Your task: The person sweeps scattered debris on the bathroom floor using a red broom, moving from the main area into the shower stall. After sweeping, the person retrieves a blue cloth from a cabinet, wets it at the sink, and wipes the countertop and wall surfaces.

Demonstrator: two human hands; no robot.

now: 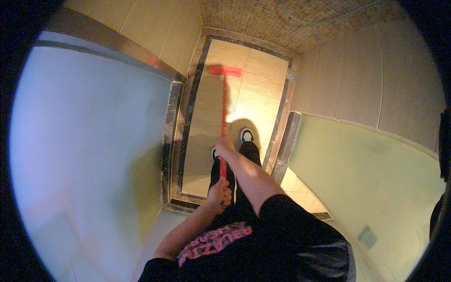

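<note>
A red long-handled tool with a T-shaped head (224, 71) reaches forward from my body, its head against the ribbed beige floor. The head is blurred, so I cannot tell whether it is a squeegee or a brush. My left hand (219, 196) is wrapped around the rear end of the handle, close to my waist. Farther along, my right hand (224, 147) grips the same handle (224, 112), above my shoes. Part of one shoe (213, 152) is hidden behind the right hand; the other shoe (247, 135) shows fully.
The floor panel (211, 109) is framed by a dark stone border. A frosted glass panel (91, 134) rises at left, a greenish one (352, 158) at right. Ahead stands a mosaic-tiled wall (246, 17) with a hose (317, 22). A round drain (290, 74) lies by the right-hand border.
</note>
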